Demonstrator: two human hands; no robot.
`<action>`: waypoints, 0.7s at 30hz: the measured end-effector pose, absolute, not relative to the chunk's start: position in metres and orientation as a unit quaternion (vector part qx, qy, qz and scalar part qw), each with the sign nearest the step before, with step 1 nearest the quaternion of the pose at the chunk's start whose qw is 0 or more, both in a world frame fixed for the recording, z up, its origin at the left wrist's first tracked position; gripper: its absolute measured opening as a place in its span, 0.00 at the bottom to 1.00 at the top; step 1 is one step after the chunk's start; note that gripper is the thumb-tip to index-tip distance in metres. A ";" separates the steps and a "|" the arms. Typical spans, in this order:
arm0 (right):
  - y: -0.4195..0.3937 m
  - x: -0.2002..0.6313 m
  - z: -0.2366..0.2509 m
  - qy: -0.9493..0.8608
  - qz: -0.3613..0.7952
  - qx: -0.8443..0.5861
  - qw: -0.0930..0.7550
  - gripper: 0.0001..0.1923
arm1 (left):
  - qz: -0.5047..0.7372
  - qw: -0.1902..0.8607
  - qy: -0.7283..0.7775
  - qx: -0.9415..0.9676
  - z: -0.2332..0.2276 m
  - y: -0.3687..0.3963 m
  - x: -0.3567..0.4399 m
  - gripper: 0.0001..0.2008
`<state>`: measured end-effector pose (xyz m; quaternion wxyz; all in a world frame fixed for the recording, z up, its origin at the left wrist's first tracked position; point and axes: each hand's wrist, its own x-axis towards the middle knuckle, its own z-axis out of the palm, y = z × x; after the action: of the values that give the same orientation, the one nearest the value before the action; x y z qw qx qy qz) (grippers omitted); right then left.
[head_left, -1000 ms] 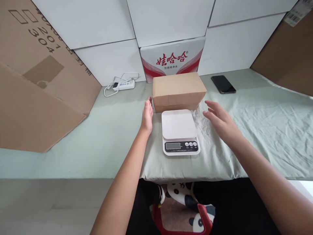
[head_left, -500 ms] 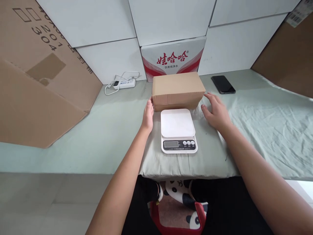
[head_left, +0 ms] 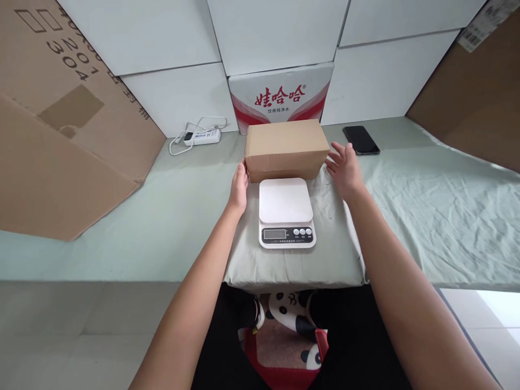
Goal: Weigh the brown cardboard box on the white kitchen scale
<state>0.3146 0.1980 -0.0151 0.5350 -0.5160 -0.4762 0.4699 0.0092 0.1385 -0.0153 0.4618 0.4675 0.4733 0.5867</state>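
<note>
A closed brown cardboard box sits just behind a white kitchen scale on the cloth-covered table. My left hand is upright at the box's left side, its fingers stretched along the side and their tips partly hidden. At the right end of the box is my right hand, open with fingers spread, palm turned toward the box. Its fingertips are close to the right corner; whether they touch it I cannot tell. The scale's display looks blank, and its plate carries nothing.
A black phone lies behind my right hand. To the back left is a white power strip with a cable. White boxes, one with red print, form the back wall. Large brown cartons stand at the left and right.
My right hand has turned from palm-down to palm-inward at the box's right end. My left hand stays at the left side. The whole view has shifted slightly.
</note>
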 end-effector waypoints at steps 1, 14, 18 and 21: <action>0.197 0.313 -0.014 -0.473 0.480 -0.514 0.531 0.51 | 0.587 0.461 0.475 0.466 -0.016 0.139 0.009 0.41; 0.185 0.269 -0.014 -0.472 0.494 -0.487 0.543 0.45 | 0.581 0.471 0.476 0.463 -0.019 0.139 0.010 0.38; 0.187 0.262 -0.020 -0.469 0.483 -0.464 0.576 0.45 | 0.585 0.474 0.463 0.468 -0.019 0.138 0.010 0.37; 0.188 0.259 -0.019 -0.476 0.476 -0.429 0.603 0.42 | 0.592 0.470 0.456 0.470 -0.019 0.138 0.010 0.36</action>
<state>0.2588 0.1877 -0.0192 0.6026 -0.4286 -0.4765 0.4756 0.0098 0.1379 -0.0193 0.4698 0.4702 0.4556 0.5922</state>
